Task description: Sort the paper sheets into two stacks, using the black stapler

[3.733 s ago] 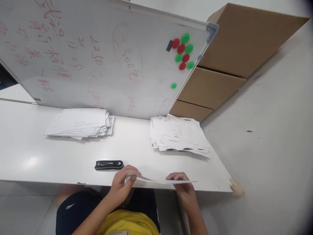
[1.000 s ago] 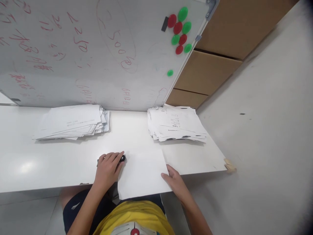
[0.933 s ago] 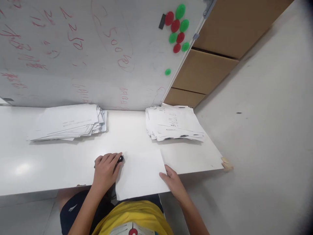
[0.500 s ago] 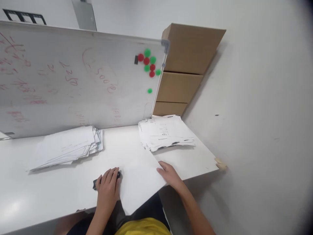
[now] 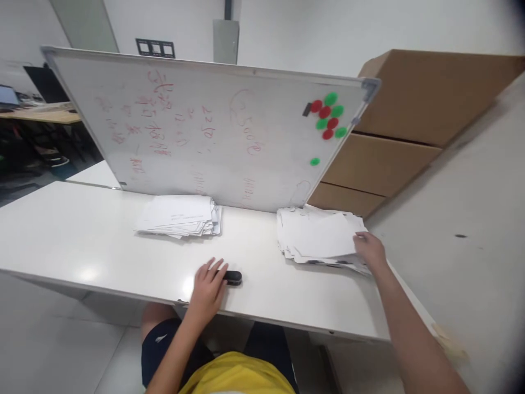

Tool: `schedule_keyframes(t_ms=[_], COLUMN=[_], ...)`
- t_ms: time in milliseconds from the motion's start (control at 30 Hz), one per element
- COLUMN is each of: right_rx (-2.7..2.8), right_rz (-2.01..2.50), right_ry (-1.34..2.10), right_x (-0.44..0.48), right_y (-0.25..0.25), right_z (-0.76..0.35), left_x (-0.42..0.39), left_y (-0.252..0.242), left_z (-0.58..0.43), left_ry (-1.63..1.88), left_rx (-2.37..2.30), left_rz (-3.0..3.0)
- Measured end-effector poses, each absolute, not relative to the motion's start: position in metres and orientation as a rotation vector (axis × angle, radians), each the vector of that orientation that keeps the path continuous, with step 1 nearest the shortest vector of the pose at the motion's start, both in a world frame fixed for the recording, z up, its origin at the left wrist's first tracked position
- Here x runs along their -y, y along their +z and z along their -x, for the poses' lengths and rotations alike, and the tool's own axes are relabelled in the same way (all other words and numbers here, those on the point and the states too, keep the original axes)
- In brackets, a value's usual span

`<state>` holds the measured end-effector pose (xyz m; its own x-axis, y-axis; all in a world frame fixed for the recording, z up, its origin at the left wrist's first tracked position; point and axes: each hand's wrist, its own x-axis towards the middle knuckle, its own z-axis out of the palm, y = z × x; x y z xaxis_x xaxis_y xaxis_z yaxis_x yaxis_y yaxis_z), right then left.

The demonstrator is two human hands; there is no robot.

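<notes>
My left hand (image 5: 208,285) lies near the front edge of the white table (image 5: 82,241), fingers stretched out over the left end of a black stapler (image 5: 233,278). My right hand (image 5: 369,249) is out at the right-hand pile of printed papers (image 5: 311,241), fingers curled on the right edge of a blank white sheet (image 5: 324,236) that lies on top of that pile. A second pile of papers (image 5: 180,216) sits further left, apart from both hands.
A whiteboard (image 5: 205,137) with red writing leans upright along the table's back edge, with red and green magnets (image 5: 328,115) at its upper right. Stacked cardboard boxes (image 5: 406,109) stand behind on the right. The table's right edge drops to pale floor (image 5: 471,230).
The blank sheet has gone from the table's front edge onto the right-hand pile, carried by my right hand. My left hand stays on the stapler. The view has tilted up.
</notes>
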<state>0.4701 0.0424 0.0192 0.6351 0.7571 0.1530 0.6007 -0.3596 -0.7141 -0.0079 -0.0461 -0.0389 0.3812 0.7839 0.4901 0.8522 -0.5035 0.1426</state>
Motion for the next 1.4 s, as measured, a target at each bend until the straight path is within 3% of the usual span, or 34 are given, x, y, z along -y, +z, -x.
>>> schedule_keyframes(t_ms=[233, 433, 700, 1000, 1133, 1400], right_rx=[1.198, 1.649, 1.761, 1.689, 1.431, 0.931], right_rz=[2.108, 1.855, 1.663, 1.564, 1.501, 1.141], right_ry=[-0.039, 0.008, 0.274, 0.408, 0.631, 1.417], right_x=[-0.013, 0.005, 0.043, 0.038, 0.039, 0.021], right_y=[0.022, -0.028, -0.089, -0.096, -0.083, -0.021], right_z=[-0.447, -0.321, -0.261, -0.263, -0.241, -0.207], left_x=[-0.043, -0.122, -0.1, -0.071, -0.07, -0.004], left_y=[-0.026, -0.021, -0.019, -0.017, -0.011, 0.007], left_z=[0.113, 0.127, 0.12, 0.114, 0.099, 0.018], left_ry=[-0.819, -0.506, -0.336, -0.302, -0.339, -0.46], left_rx=[1.597, 1.725, 1.496, 1.055, 0.829, 0.23], left_rz=[2.286, 2.311, 2.413, 2.451, 2.424, 2.419])
